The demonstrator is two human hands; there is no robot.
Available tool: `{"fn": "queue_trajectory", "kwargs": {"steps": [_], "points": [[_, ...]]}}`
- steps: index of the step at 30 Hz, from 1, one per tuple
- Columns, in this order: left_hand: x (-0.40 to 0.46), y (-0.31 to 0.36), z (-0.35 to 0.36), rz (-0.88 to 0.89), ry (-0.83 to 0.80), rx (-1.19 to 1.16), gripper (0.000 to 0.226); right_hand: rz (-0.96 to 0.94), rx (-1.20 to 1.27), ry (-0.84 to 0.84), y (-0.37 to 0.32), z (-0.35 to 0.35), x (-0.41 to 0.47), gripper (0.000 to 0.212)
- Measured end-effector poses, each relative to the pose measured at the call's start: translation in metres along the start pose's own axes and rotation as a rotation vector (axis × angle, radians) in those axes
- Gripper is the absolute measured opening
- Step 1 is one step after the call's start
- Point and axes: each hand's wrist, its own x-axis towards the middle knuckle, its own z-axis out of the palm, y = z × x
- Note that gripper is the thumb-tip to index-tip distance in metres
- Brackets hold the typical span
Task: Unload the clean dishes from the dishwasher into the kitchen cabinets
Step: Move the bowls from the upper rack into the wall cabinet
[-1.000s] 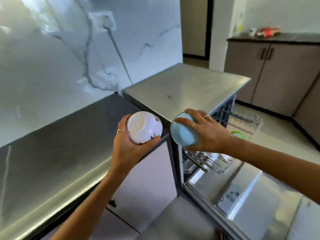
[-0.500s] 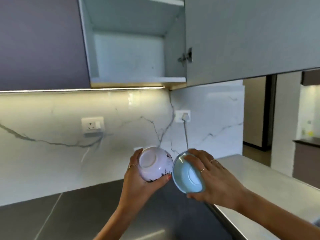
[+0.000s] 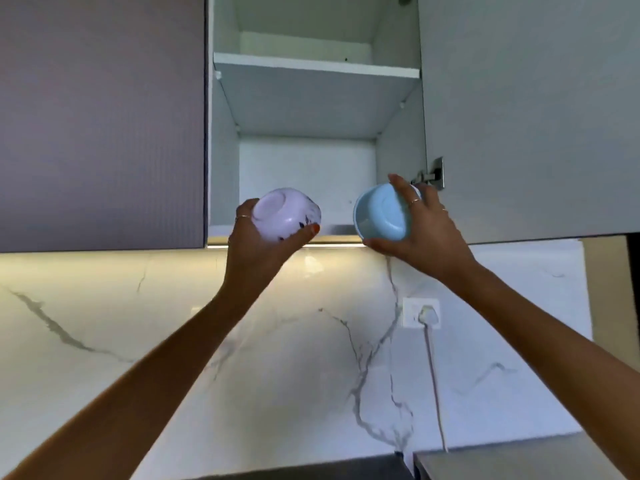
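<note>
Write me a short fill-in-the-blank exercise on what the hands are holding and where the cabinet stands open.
1. The left hand grips a ____ bowl with a dark pattern.
2. The right hand holds the ____ bowl.
3. Both bowls are raised in front of the cabinet's ____ shelf.
4. The cabinet door is swung ____.

Missing words: white; blue; lower; open
</note>
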Motion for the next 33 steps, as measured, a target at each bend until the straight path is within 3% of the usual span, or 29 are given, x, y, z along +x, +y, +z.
{"fn": "queue_trajectory", "kwargs": {"steps": [5, 9, 11, 17, 20, 27, 29, 33], "points": [[0.076, -0.013, 0.032, -0.031, 0.000, 0.037, 0.077, 0.073, 0.096, -0.072, 0.033, 0.035, 0.077, 0.100], [0.134, -0.033, 0.067, -0.066, -0.155, 0.377, 0.093, 0.093, 0.078, -0.157, 0.054, 0.066, 0.118, 0.099], [0.149, -0.040, 0.082, -0.099, -0.214, 0.471, 0.073, 0.118, 0.065, -0.210, 0.065, 0.081, 0.135, 0.100], [0.179, -0.063, 0.112, -0.048, -0.505, 0.825, 0.049, 0.121, -0.035, -0.400, 0.095, 0.112, 0.167, 0.099], [0.174, -0.059, 0.118, -0.108, -0.629, 0.814, 0.031, 0.137, -0.084, -0.488, 0.101, 0.122, 0.177, 0.100], [0.197, -0.079, 0.136, -0.221, -0.899, 0.833, 0.055, 0.185, -0.125, -0.621, 0.111, 0.138, 0.185, 0.091], [0.202, -0.084, 0.141, -0.311, -0.847, 0.778, 0.046, 0.203, -0.139, -0.651, 0.115, 0.139, 0.186, 0.087], [0.207, -0.090, 0.145, -0.424, -0.776, 0.802, 0.066, 0.197, -0.242, -0.658, 0.115, 0.135, 0.182, 0.068]]}}
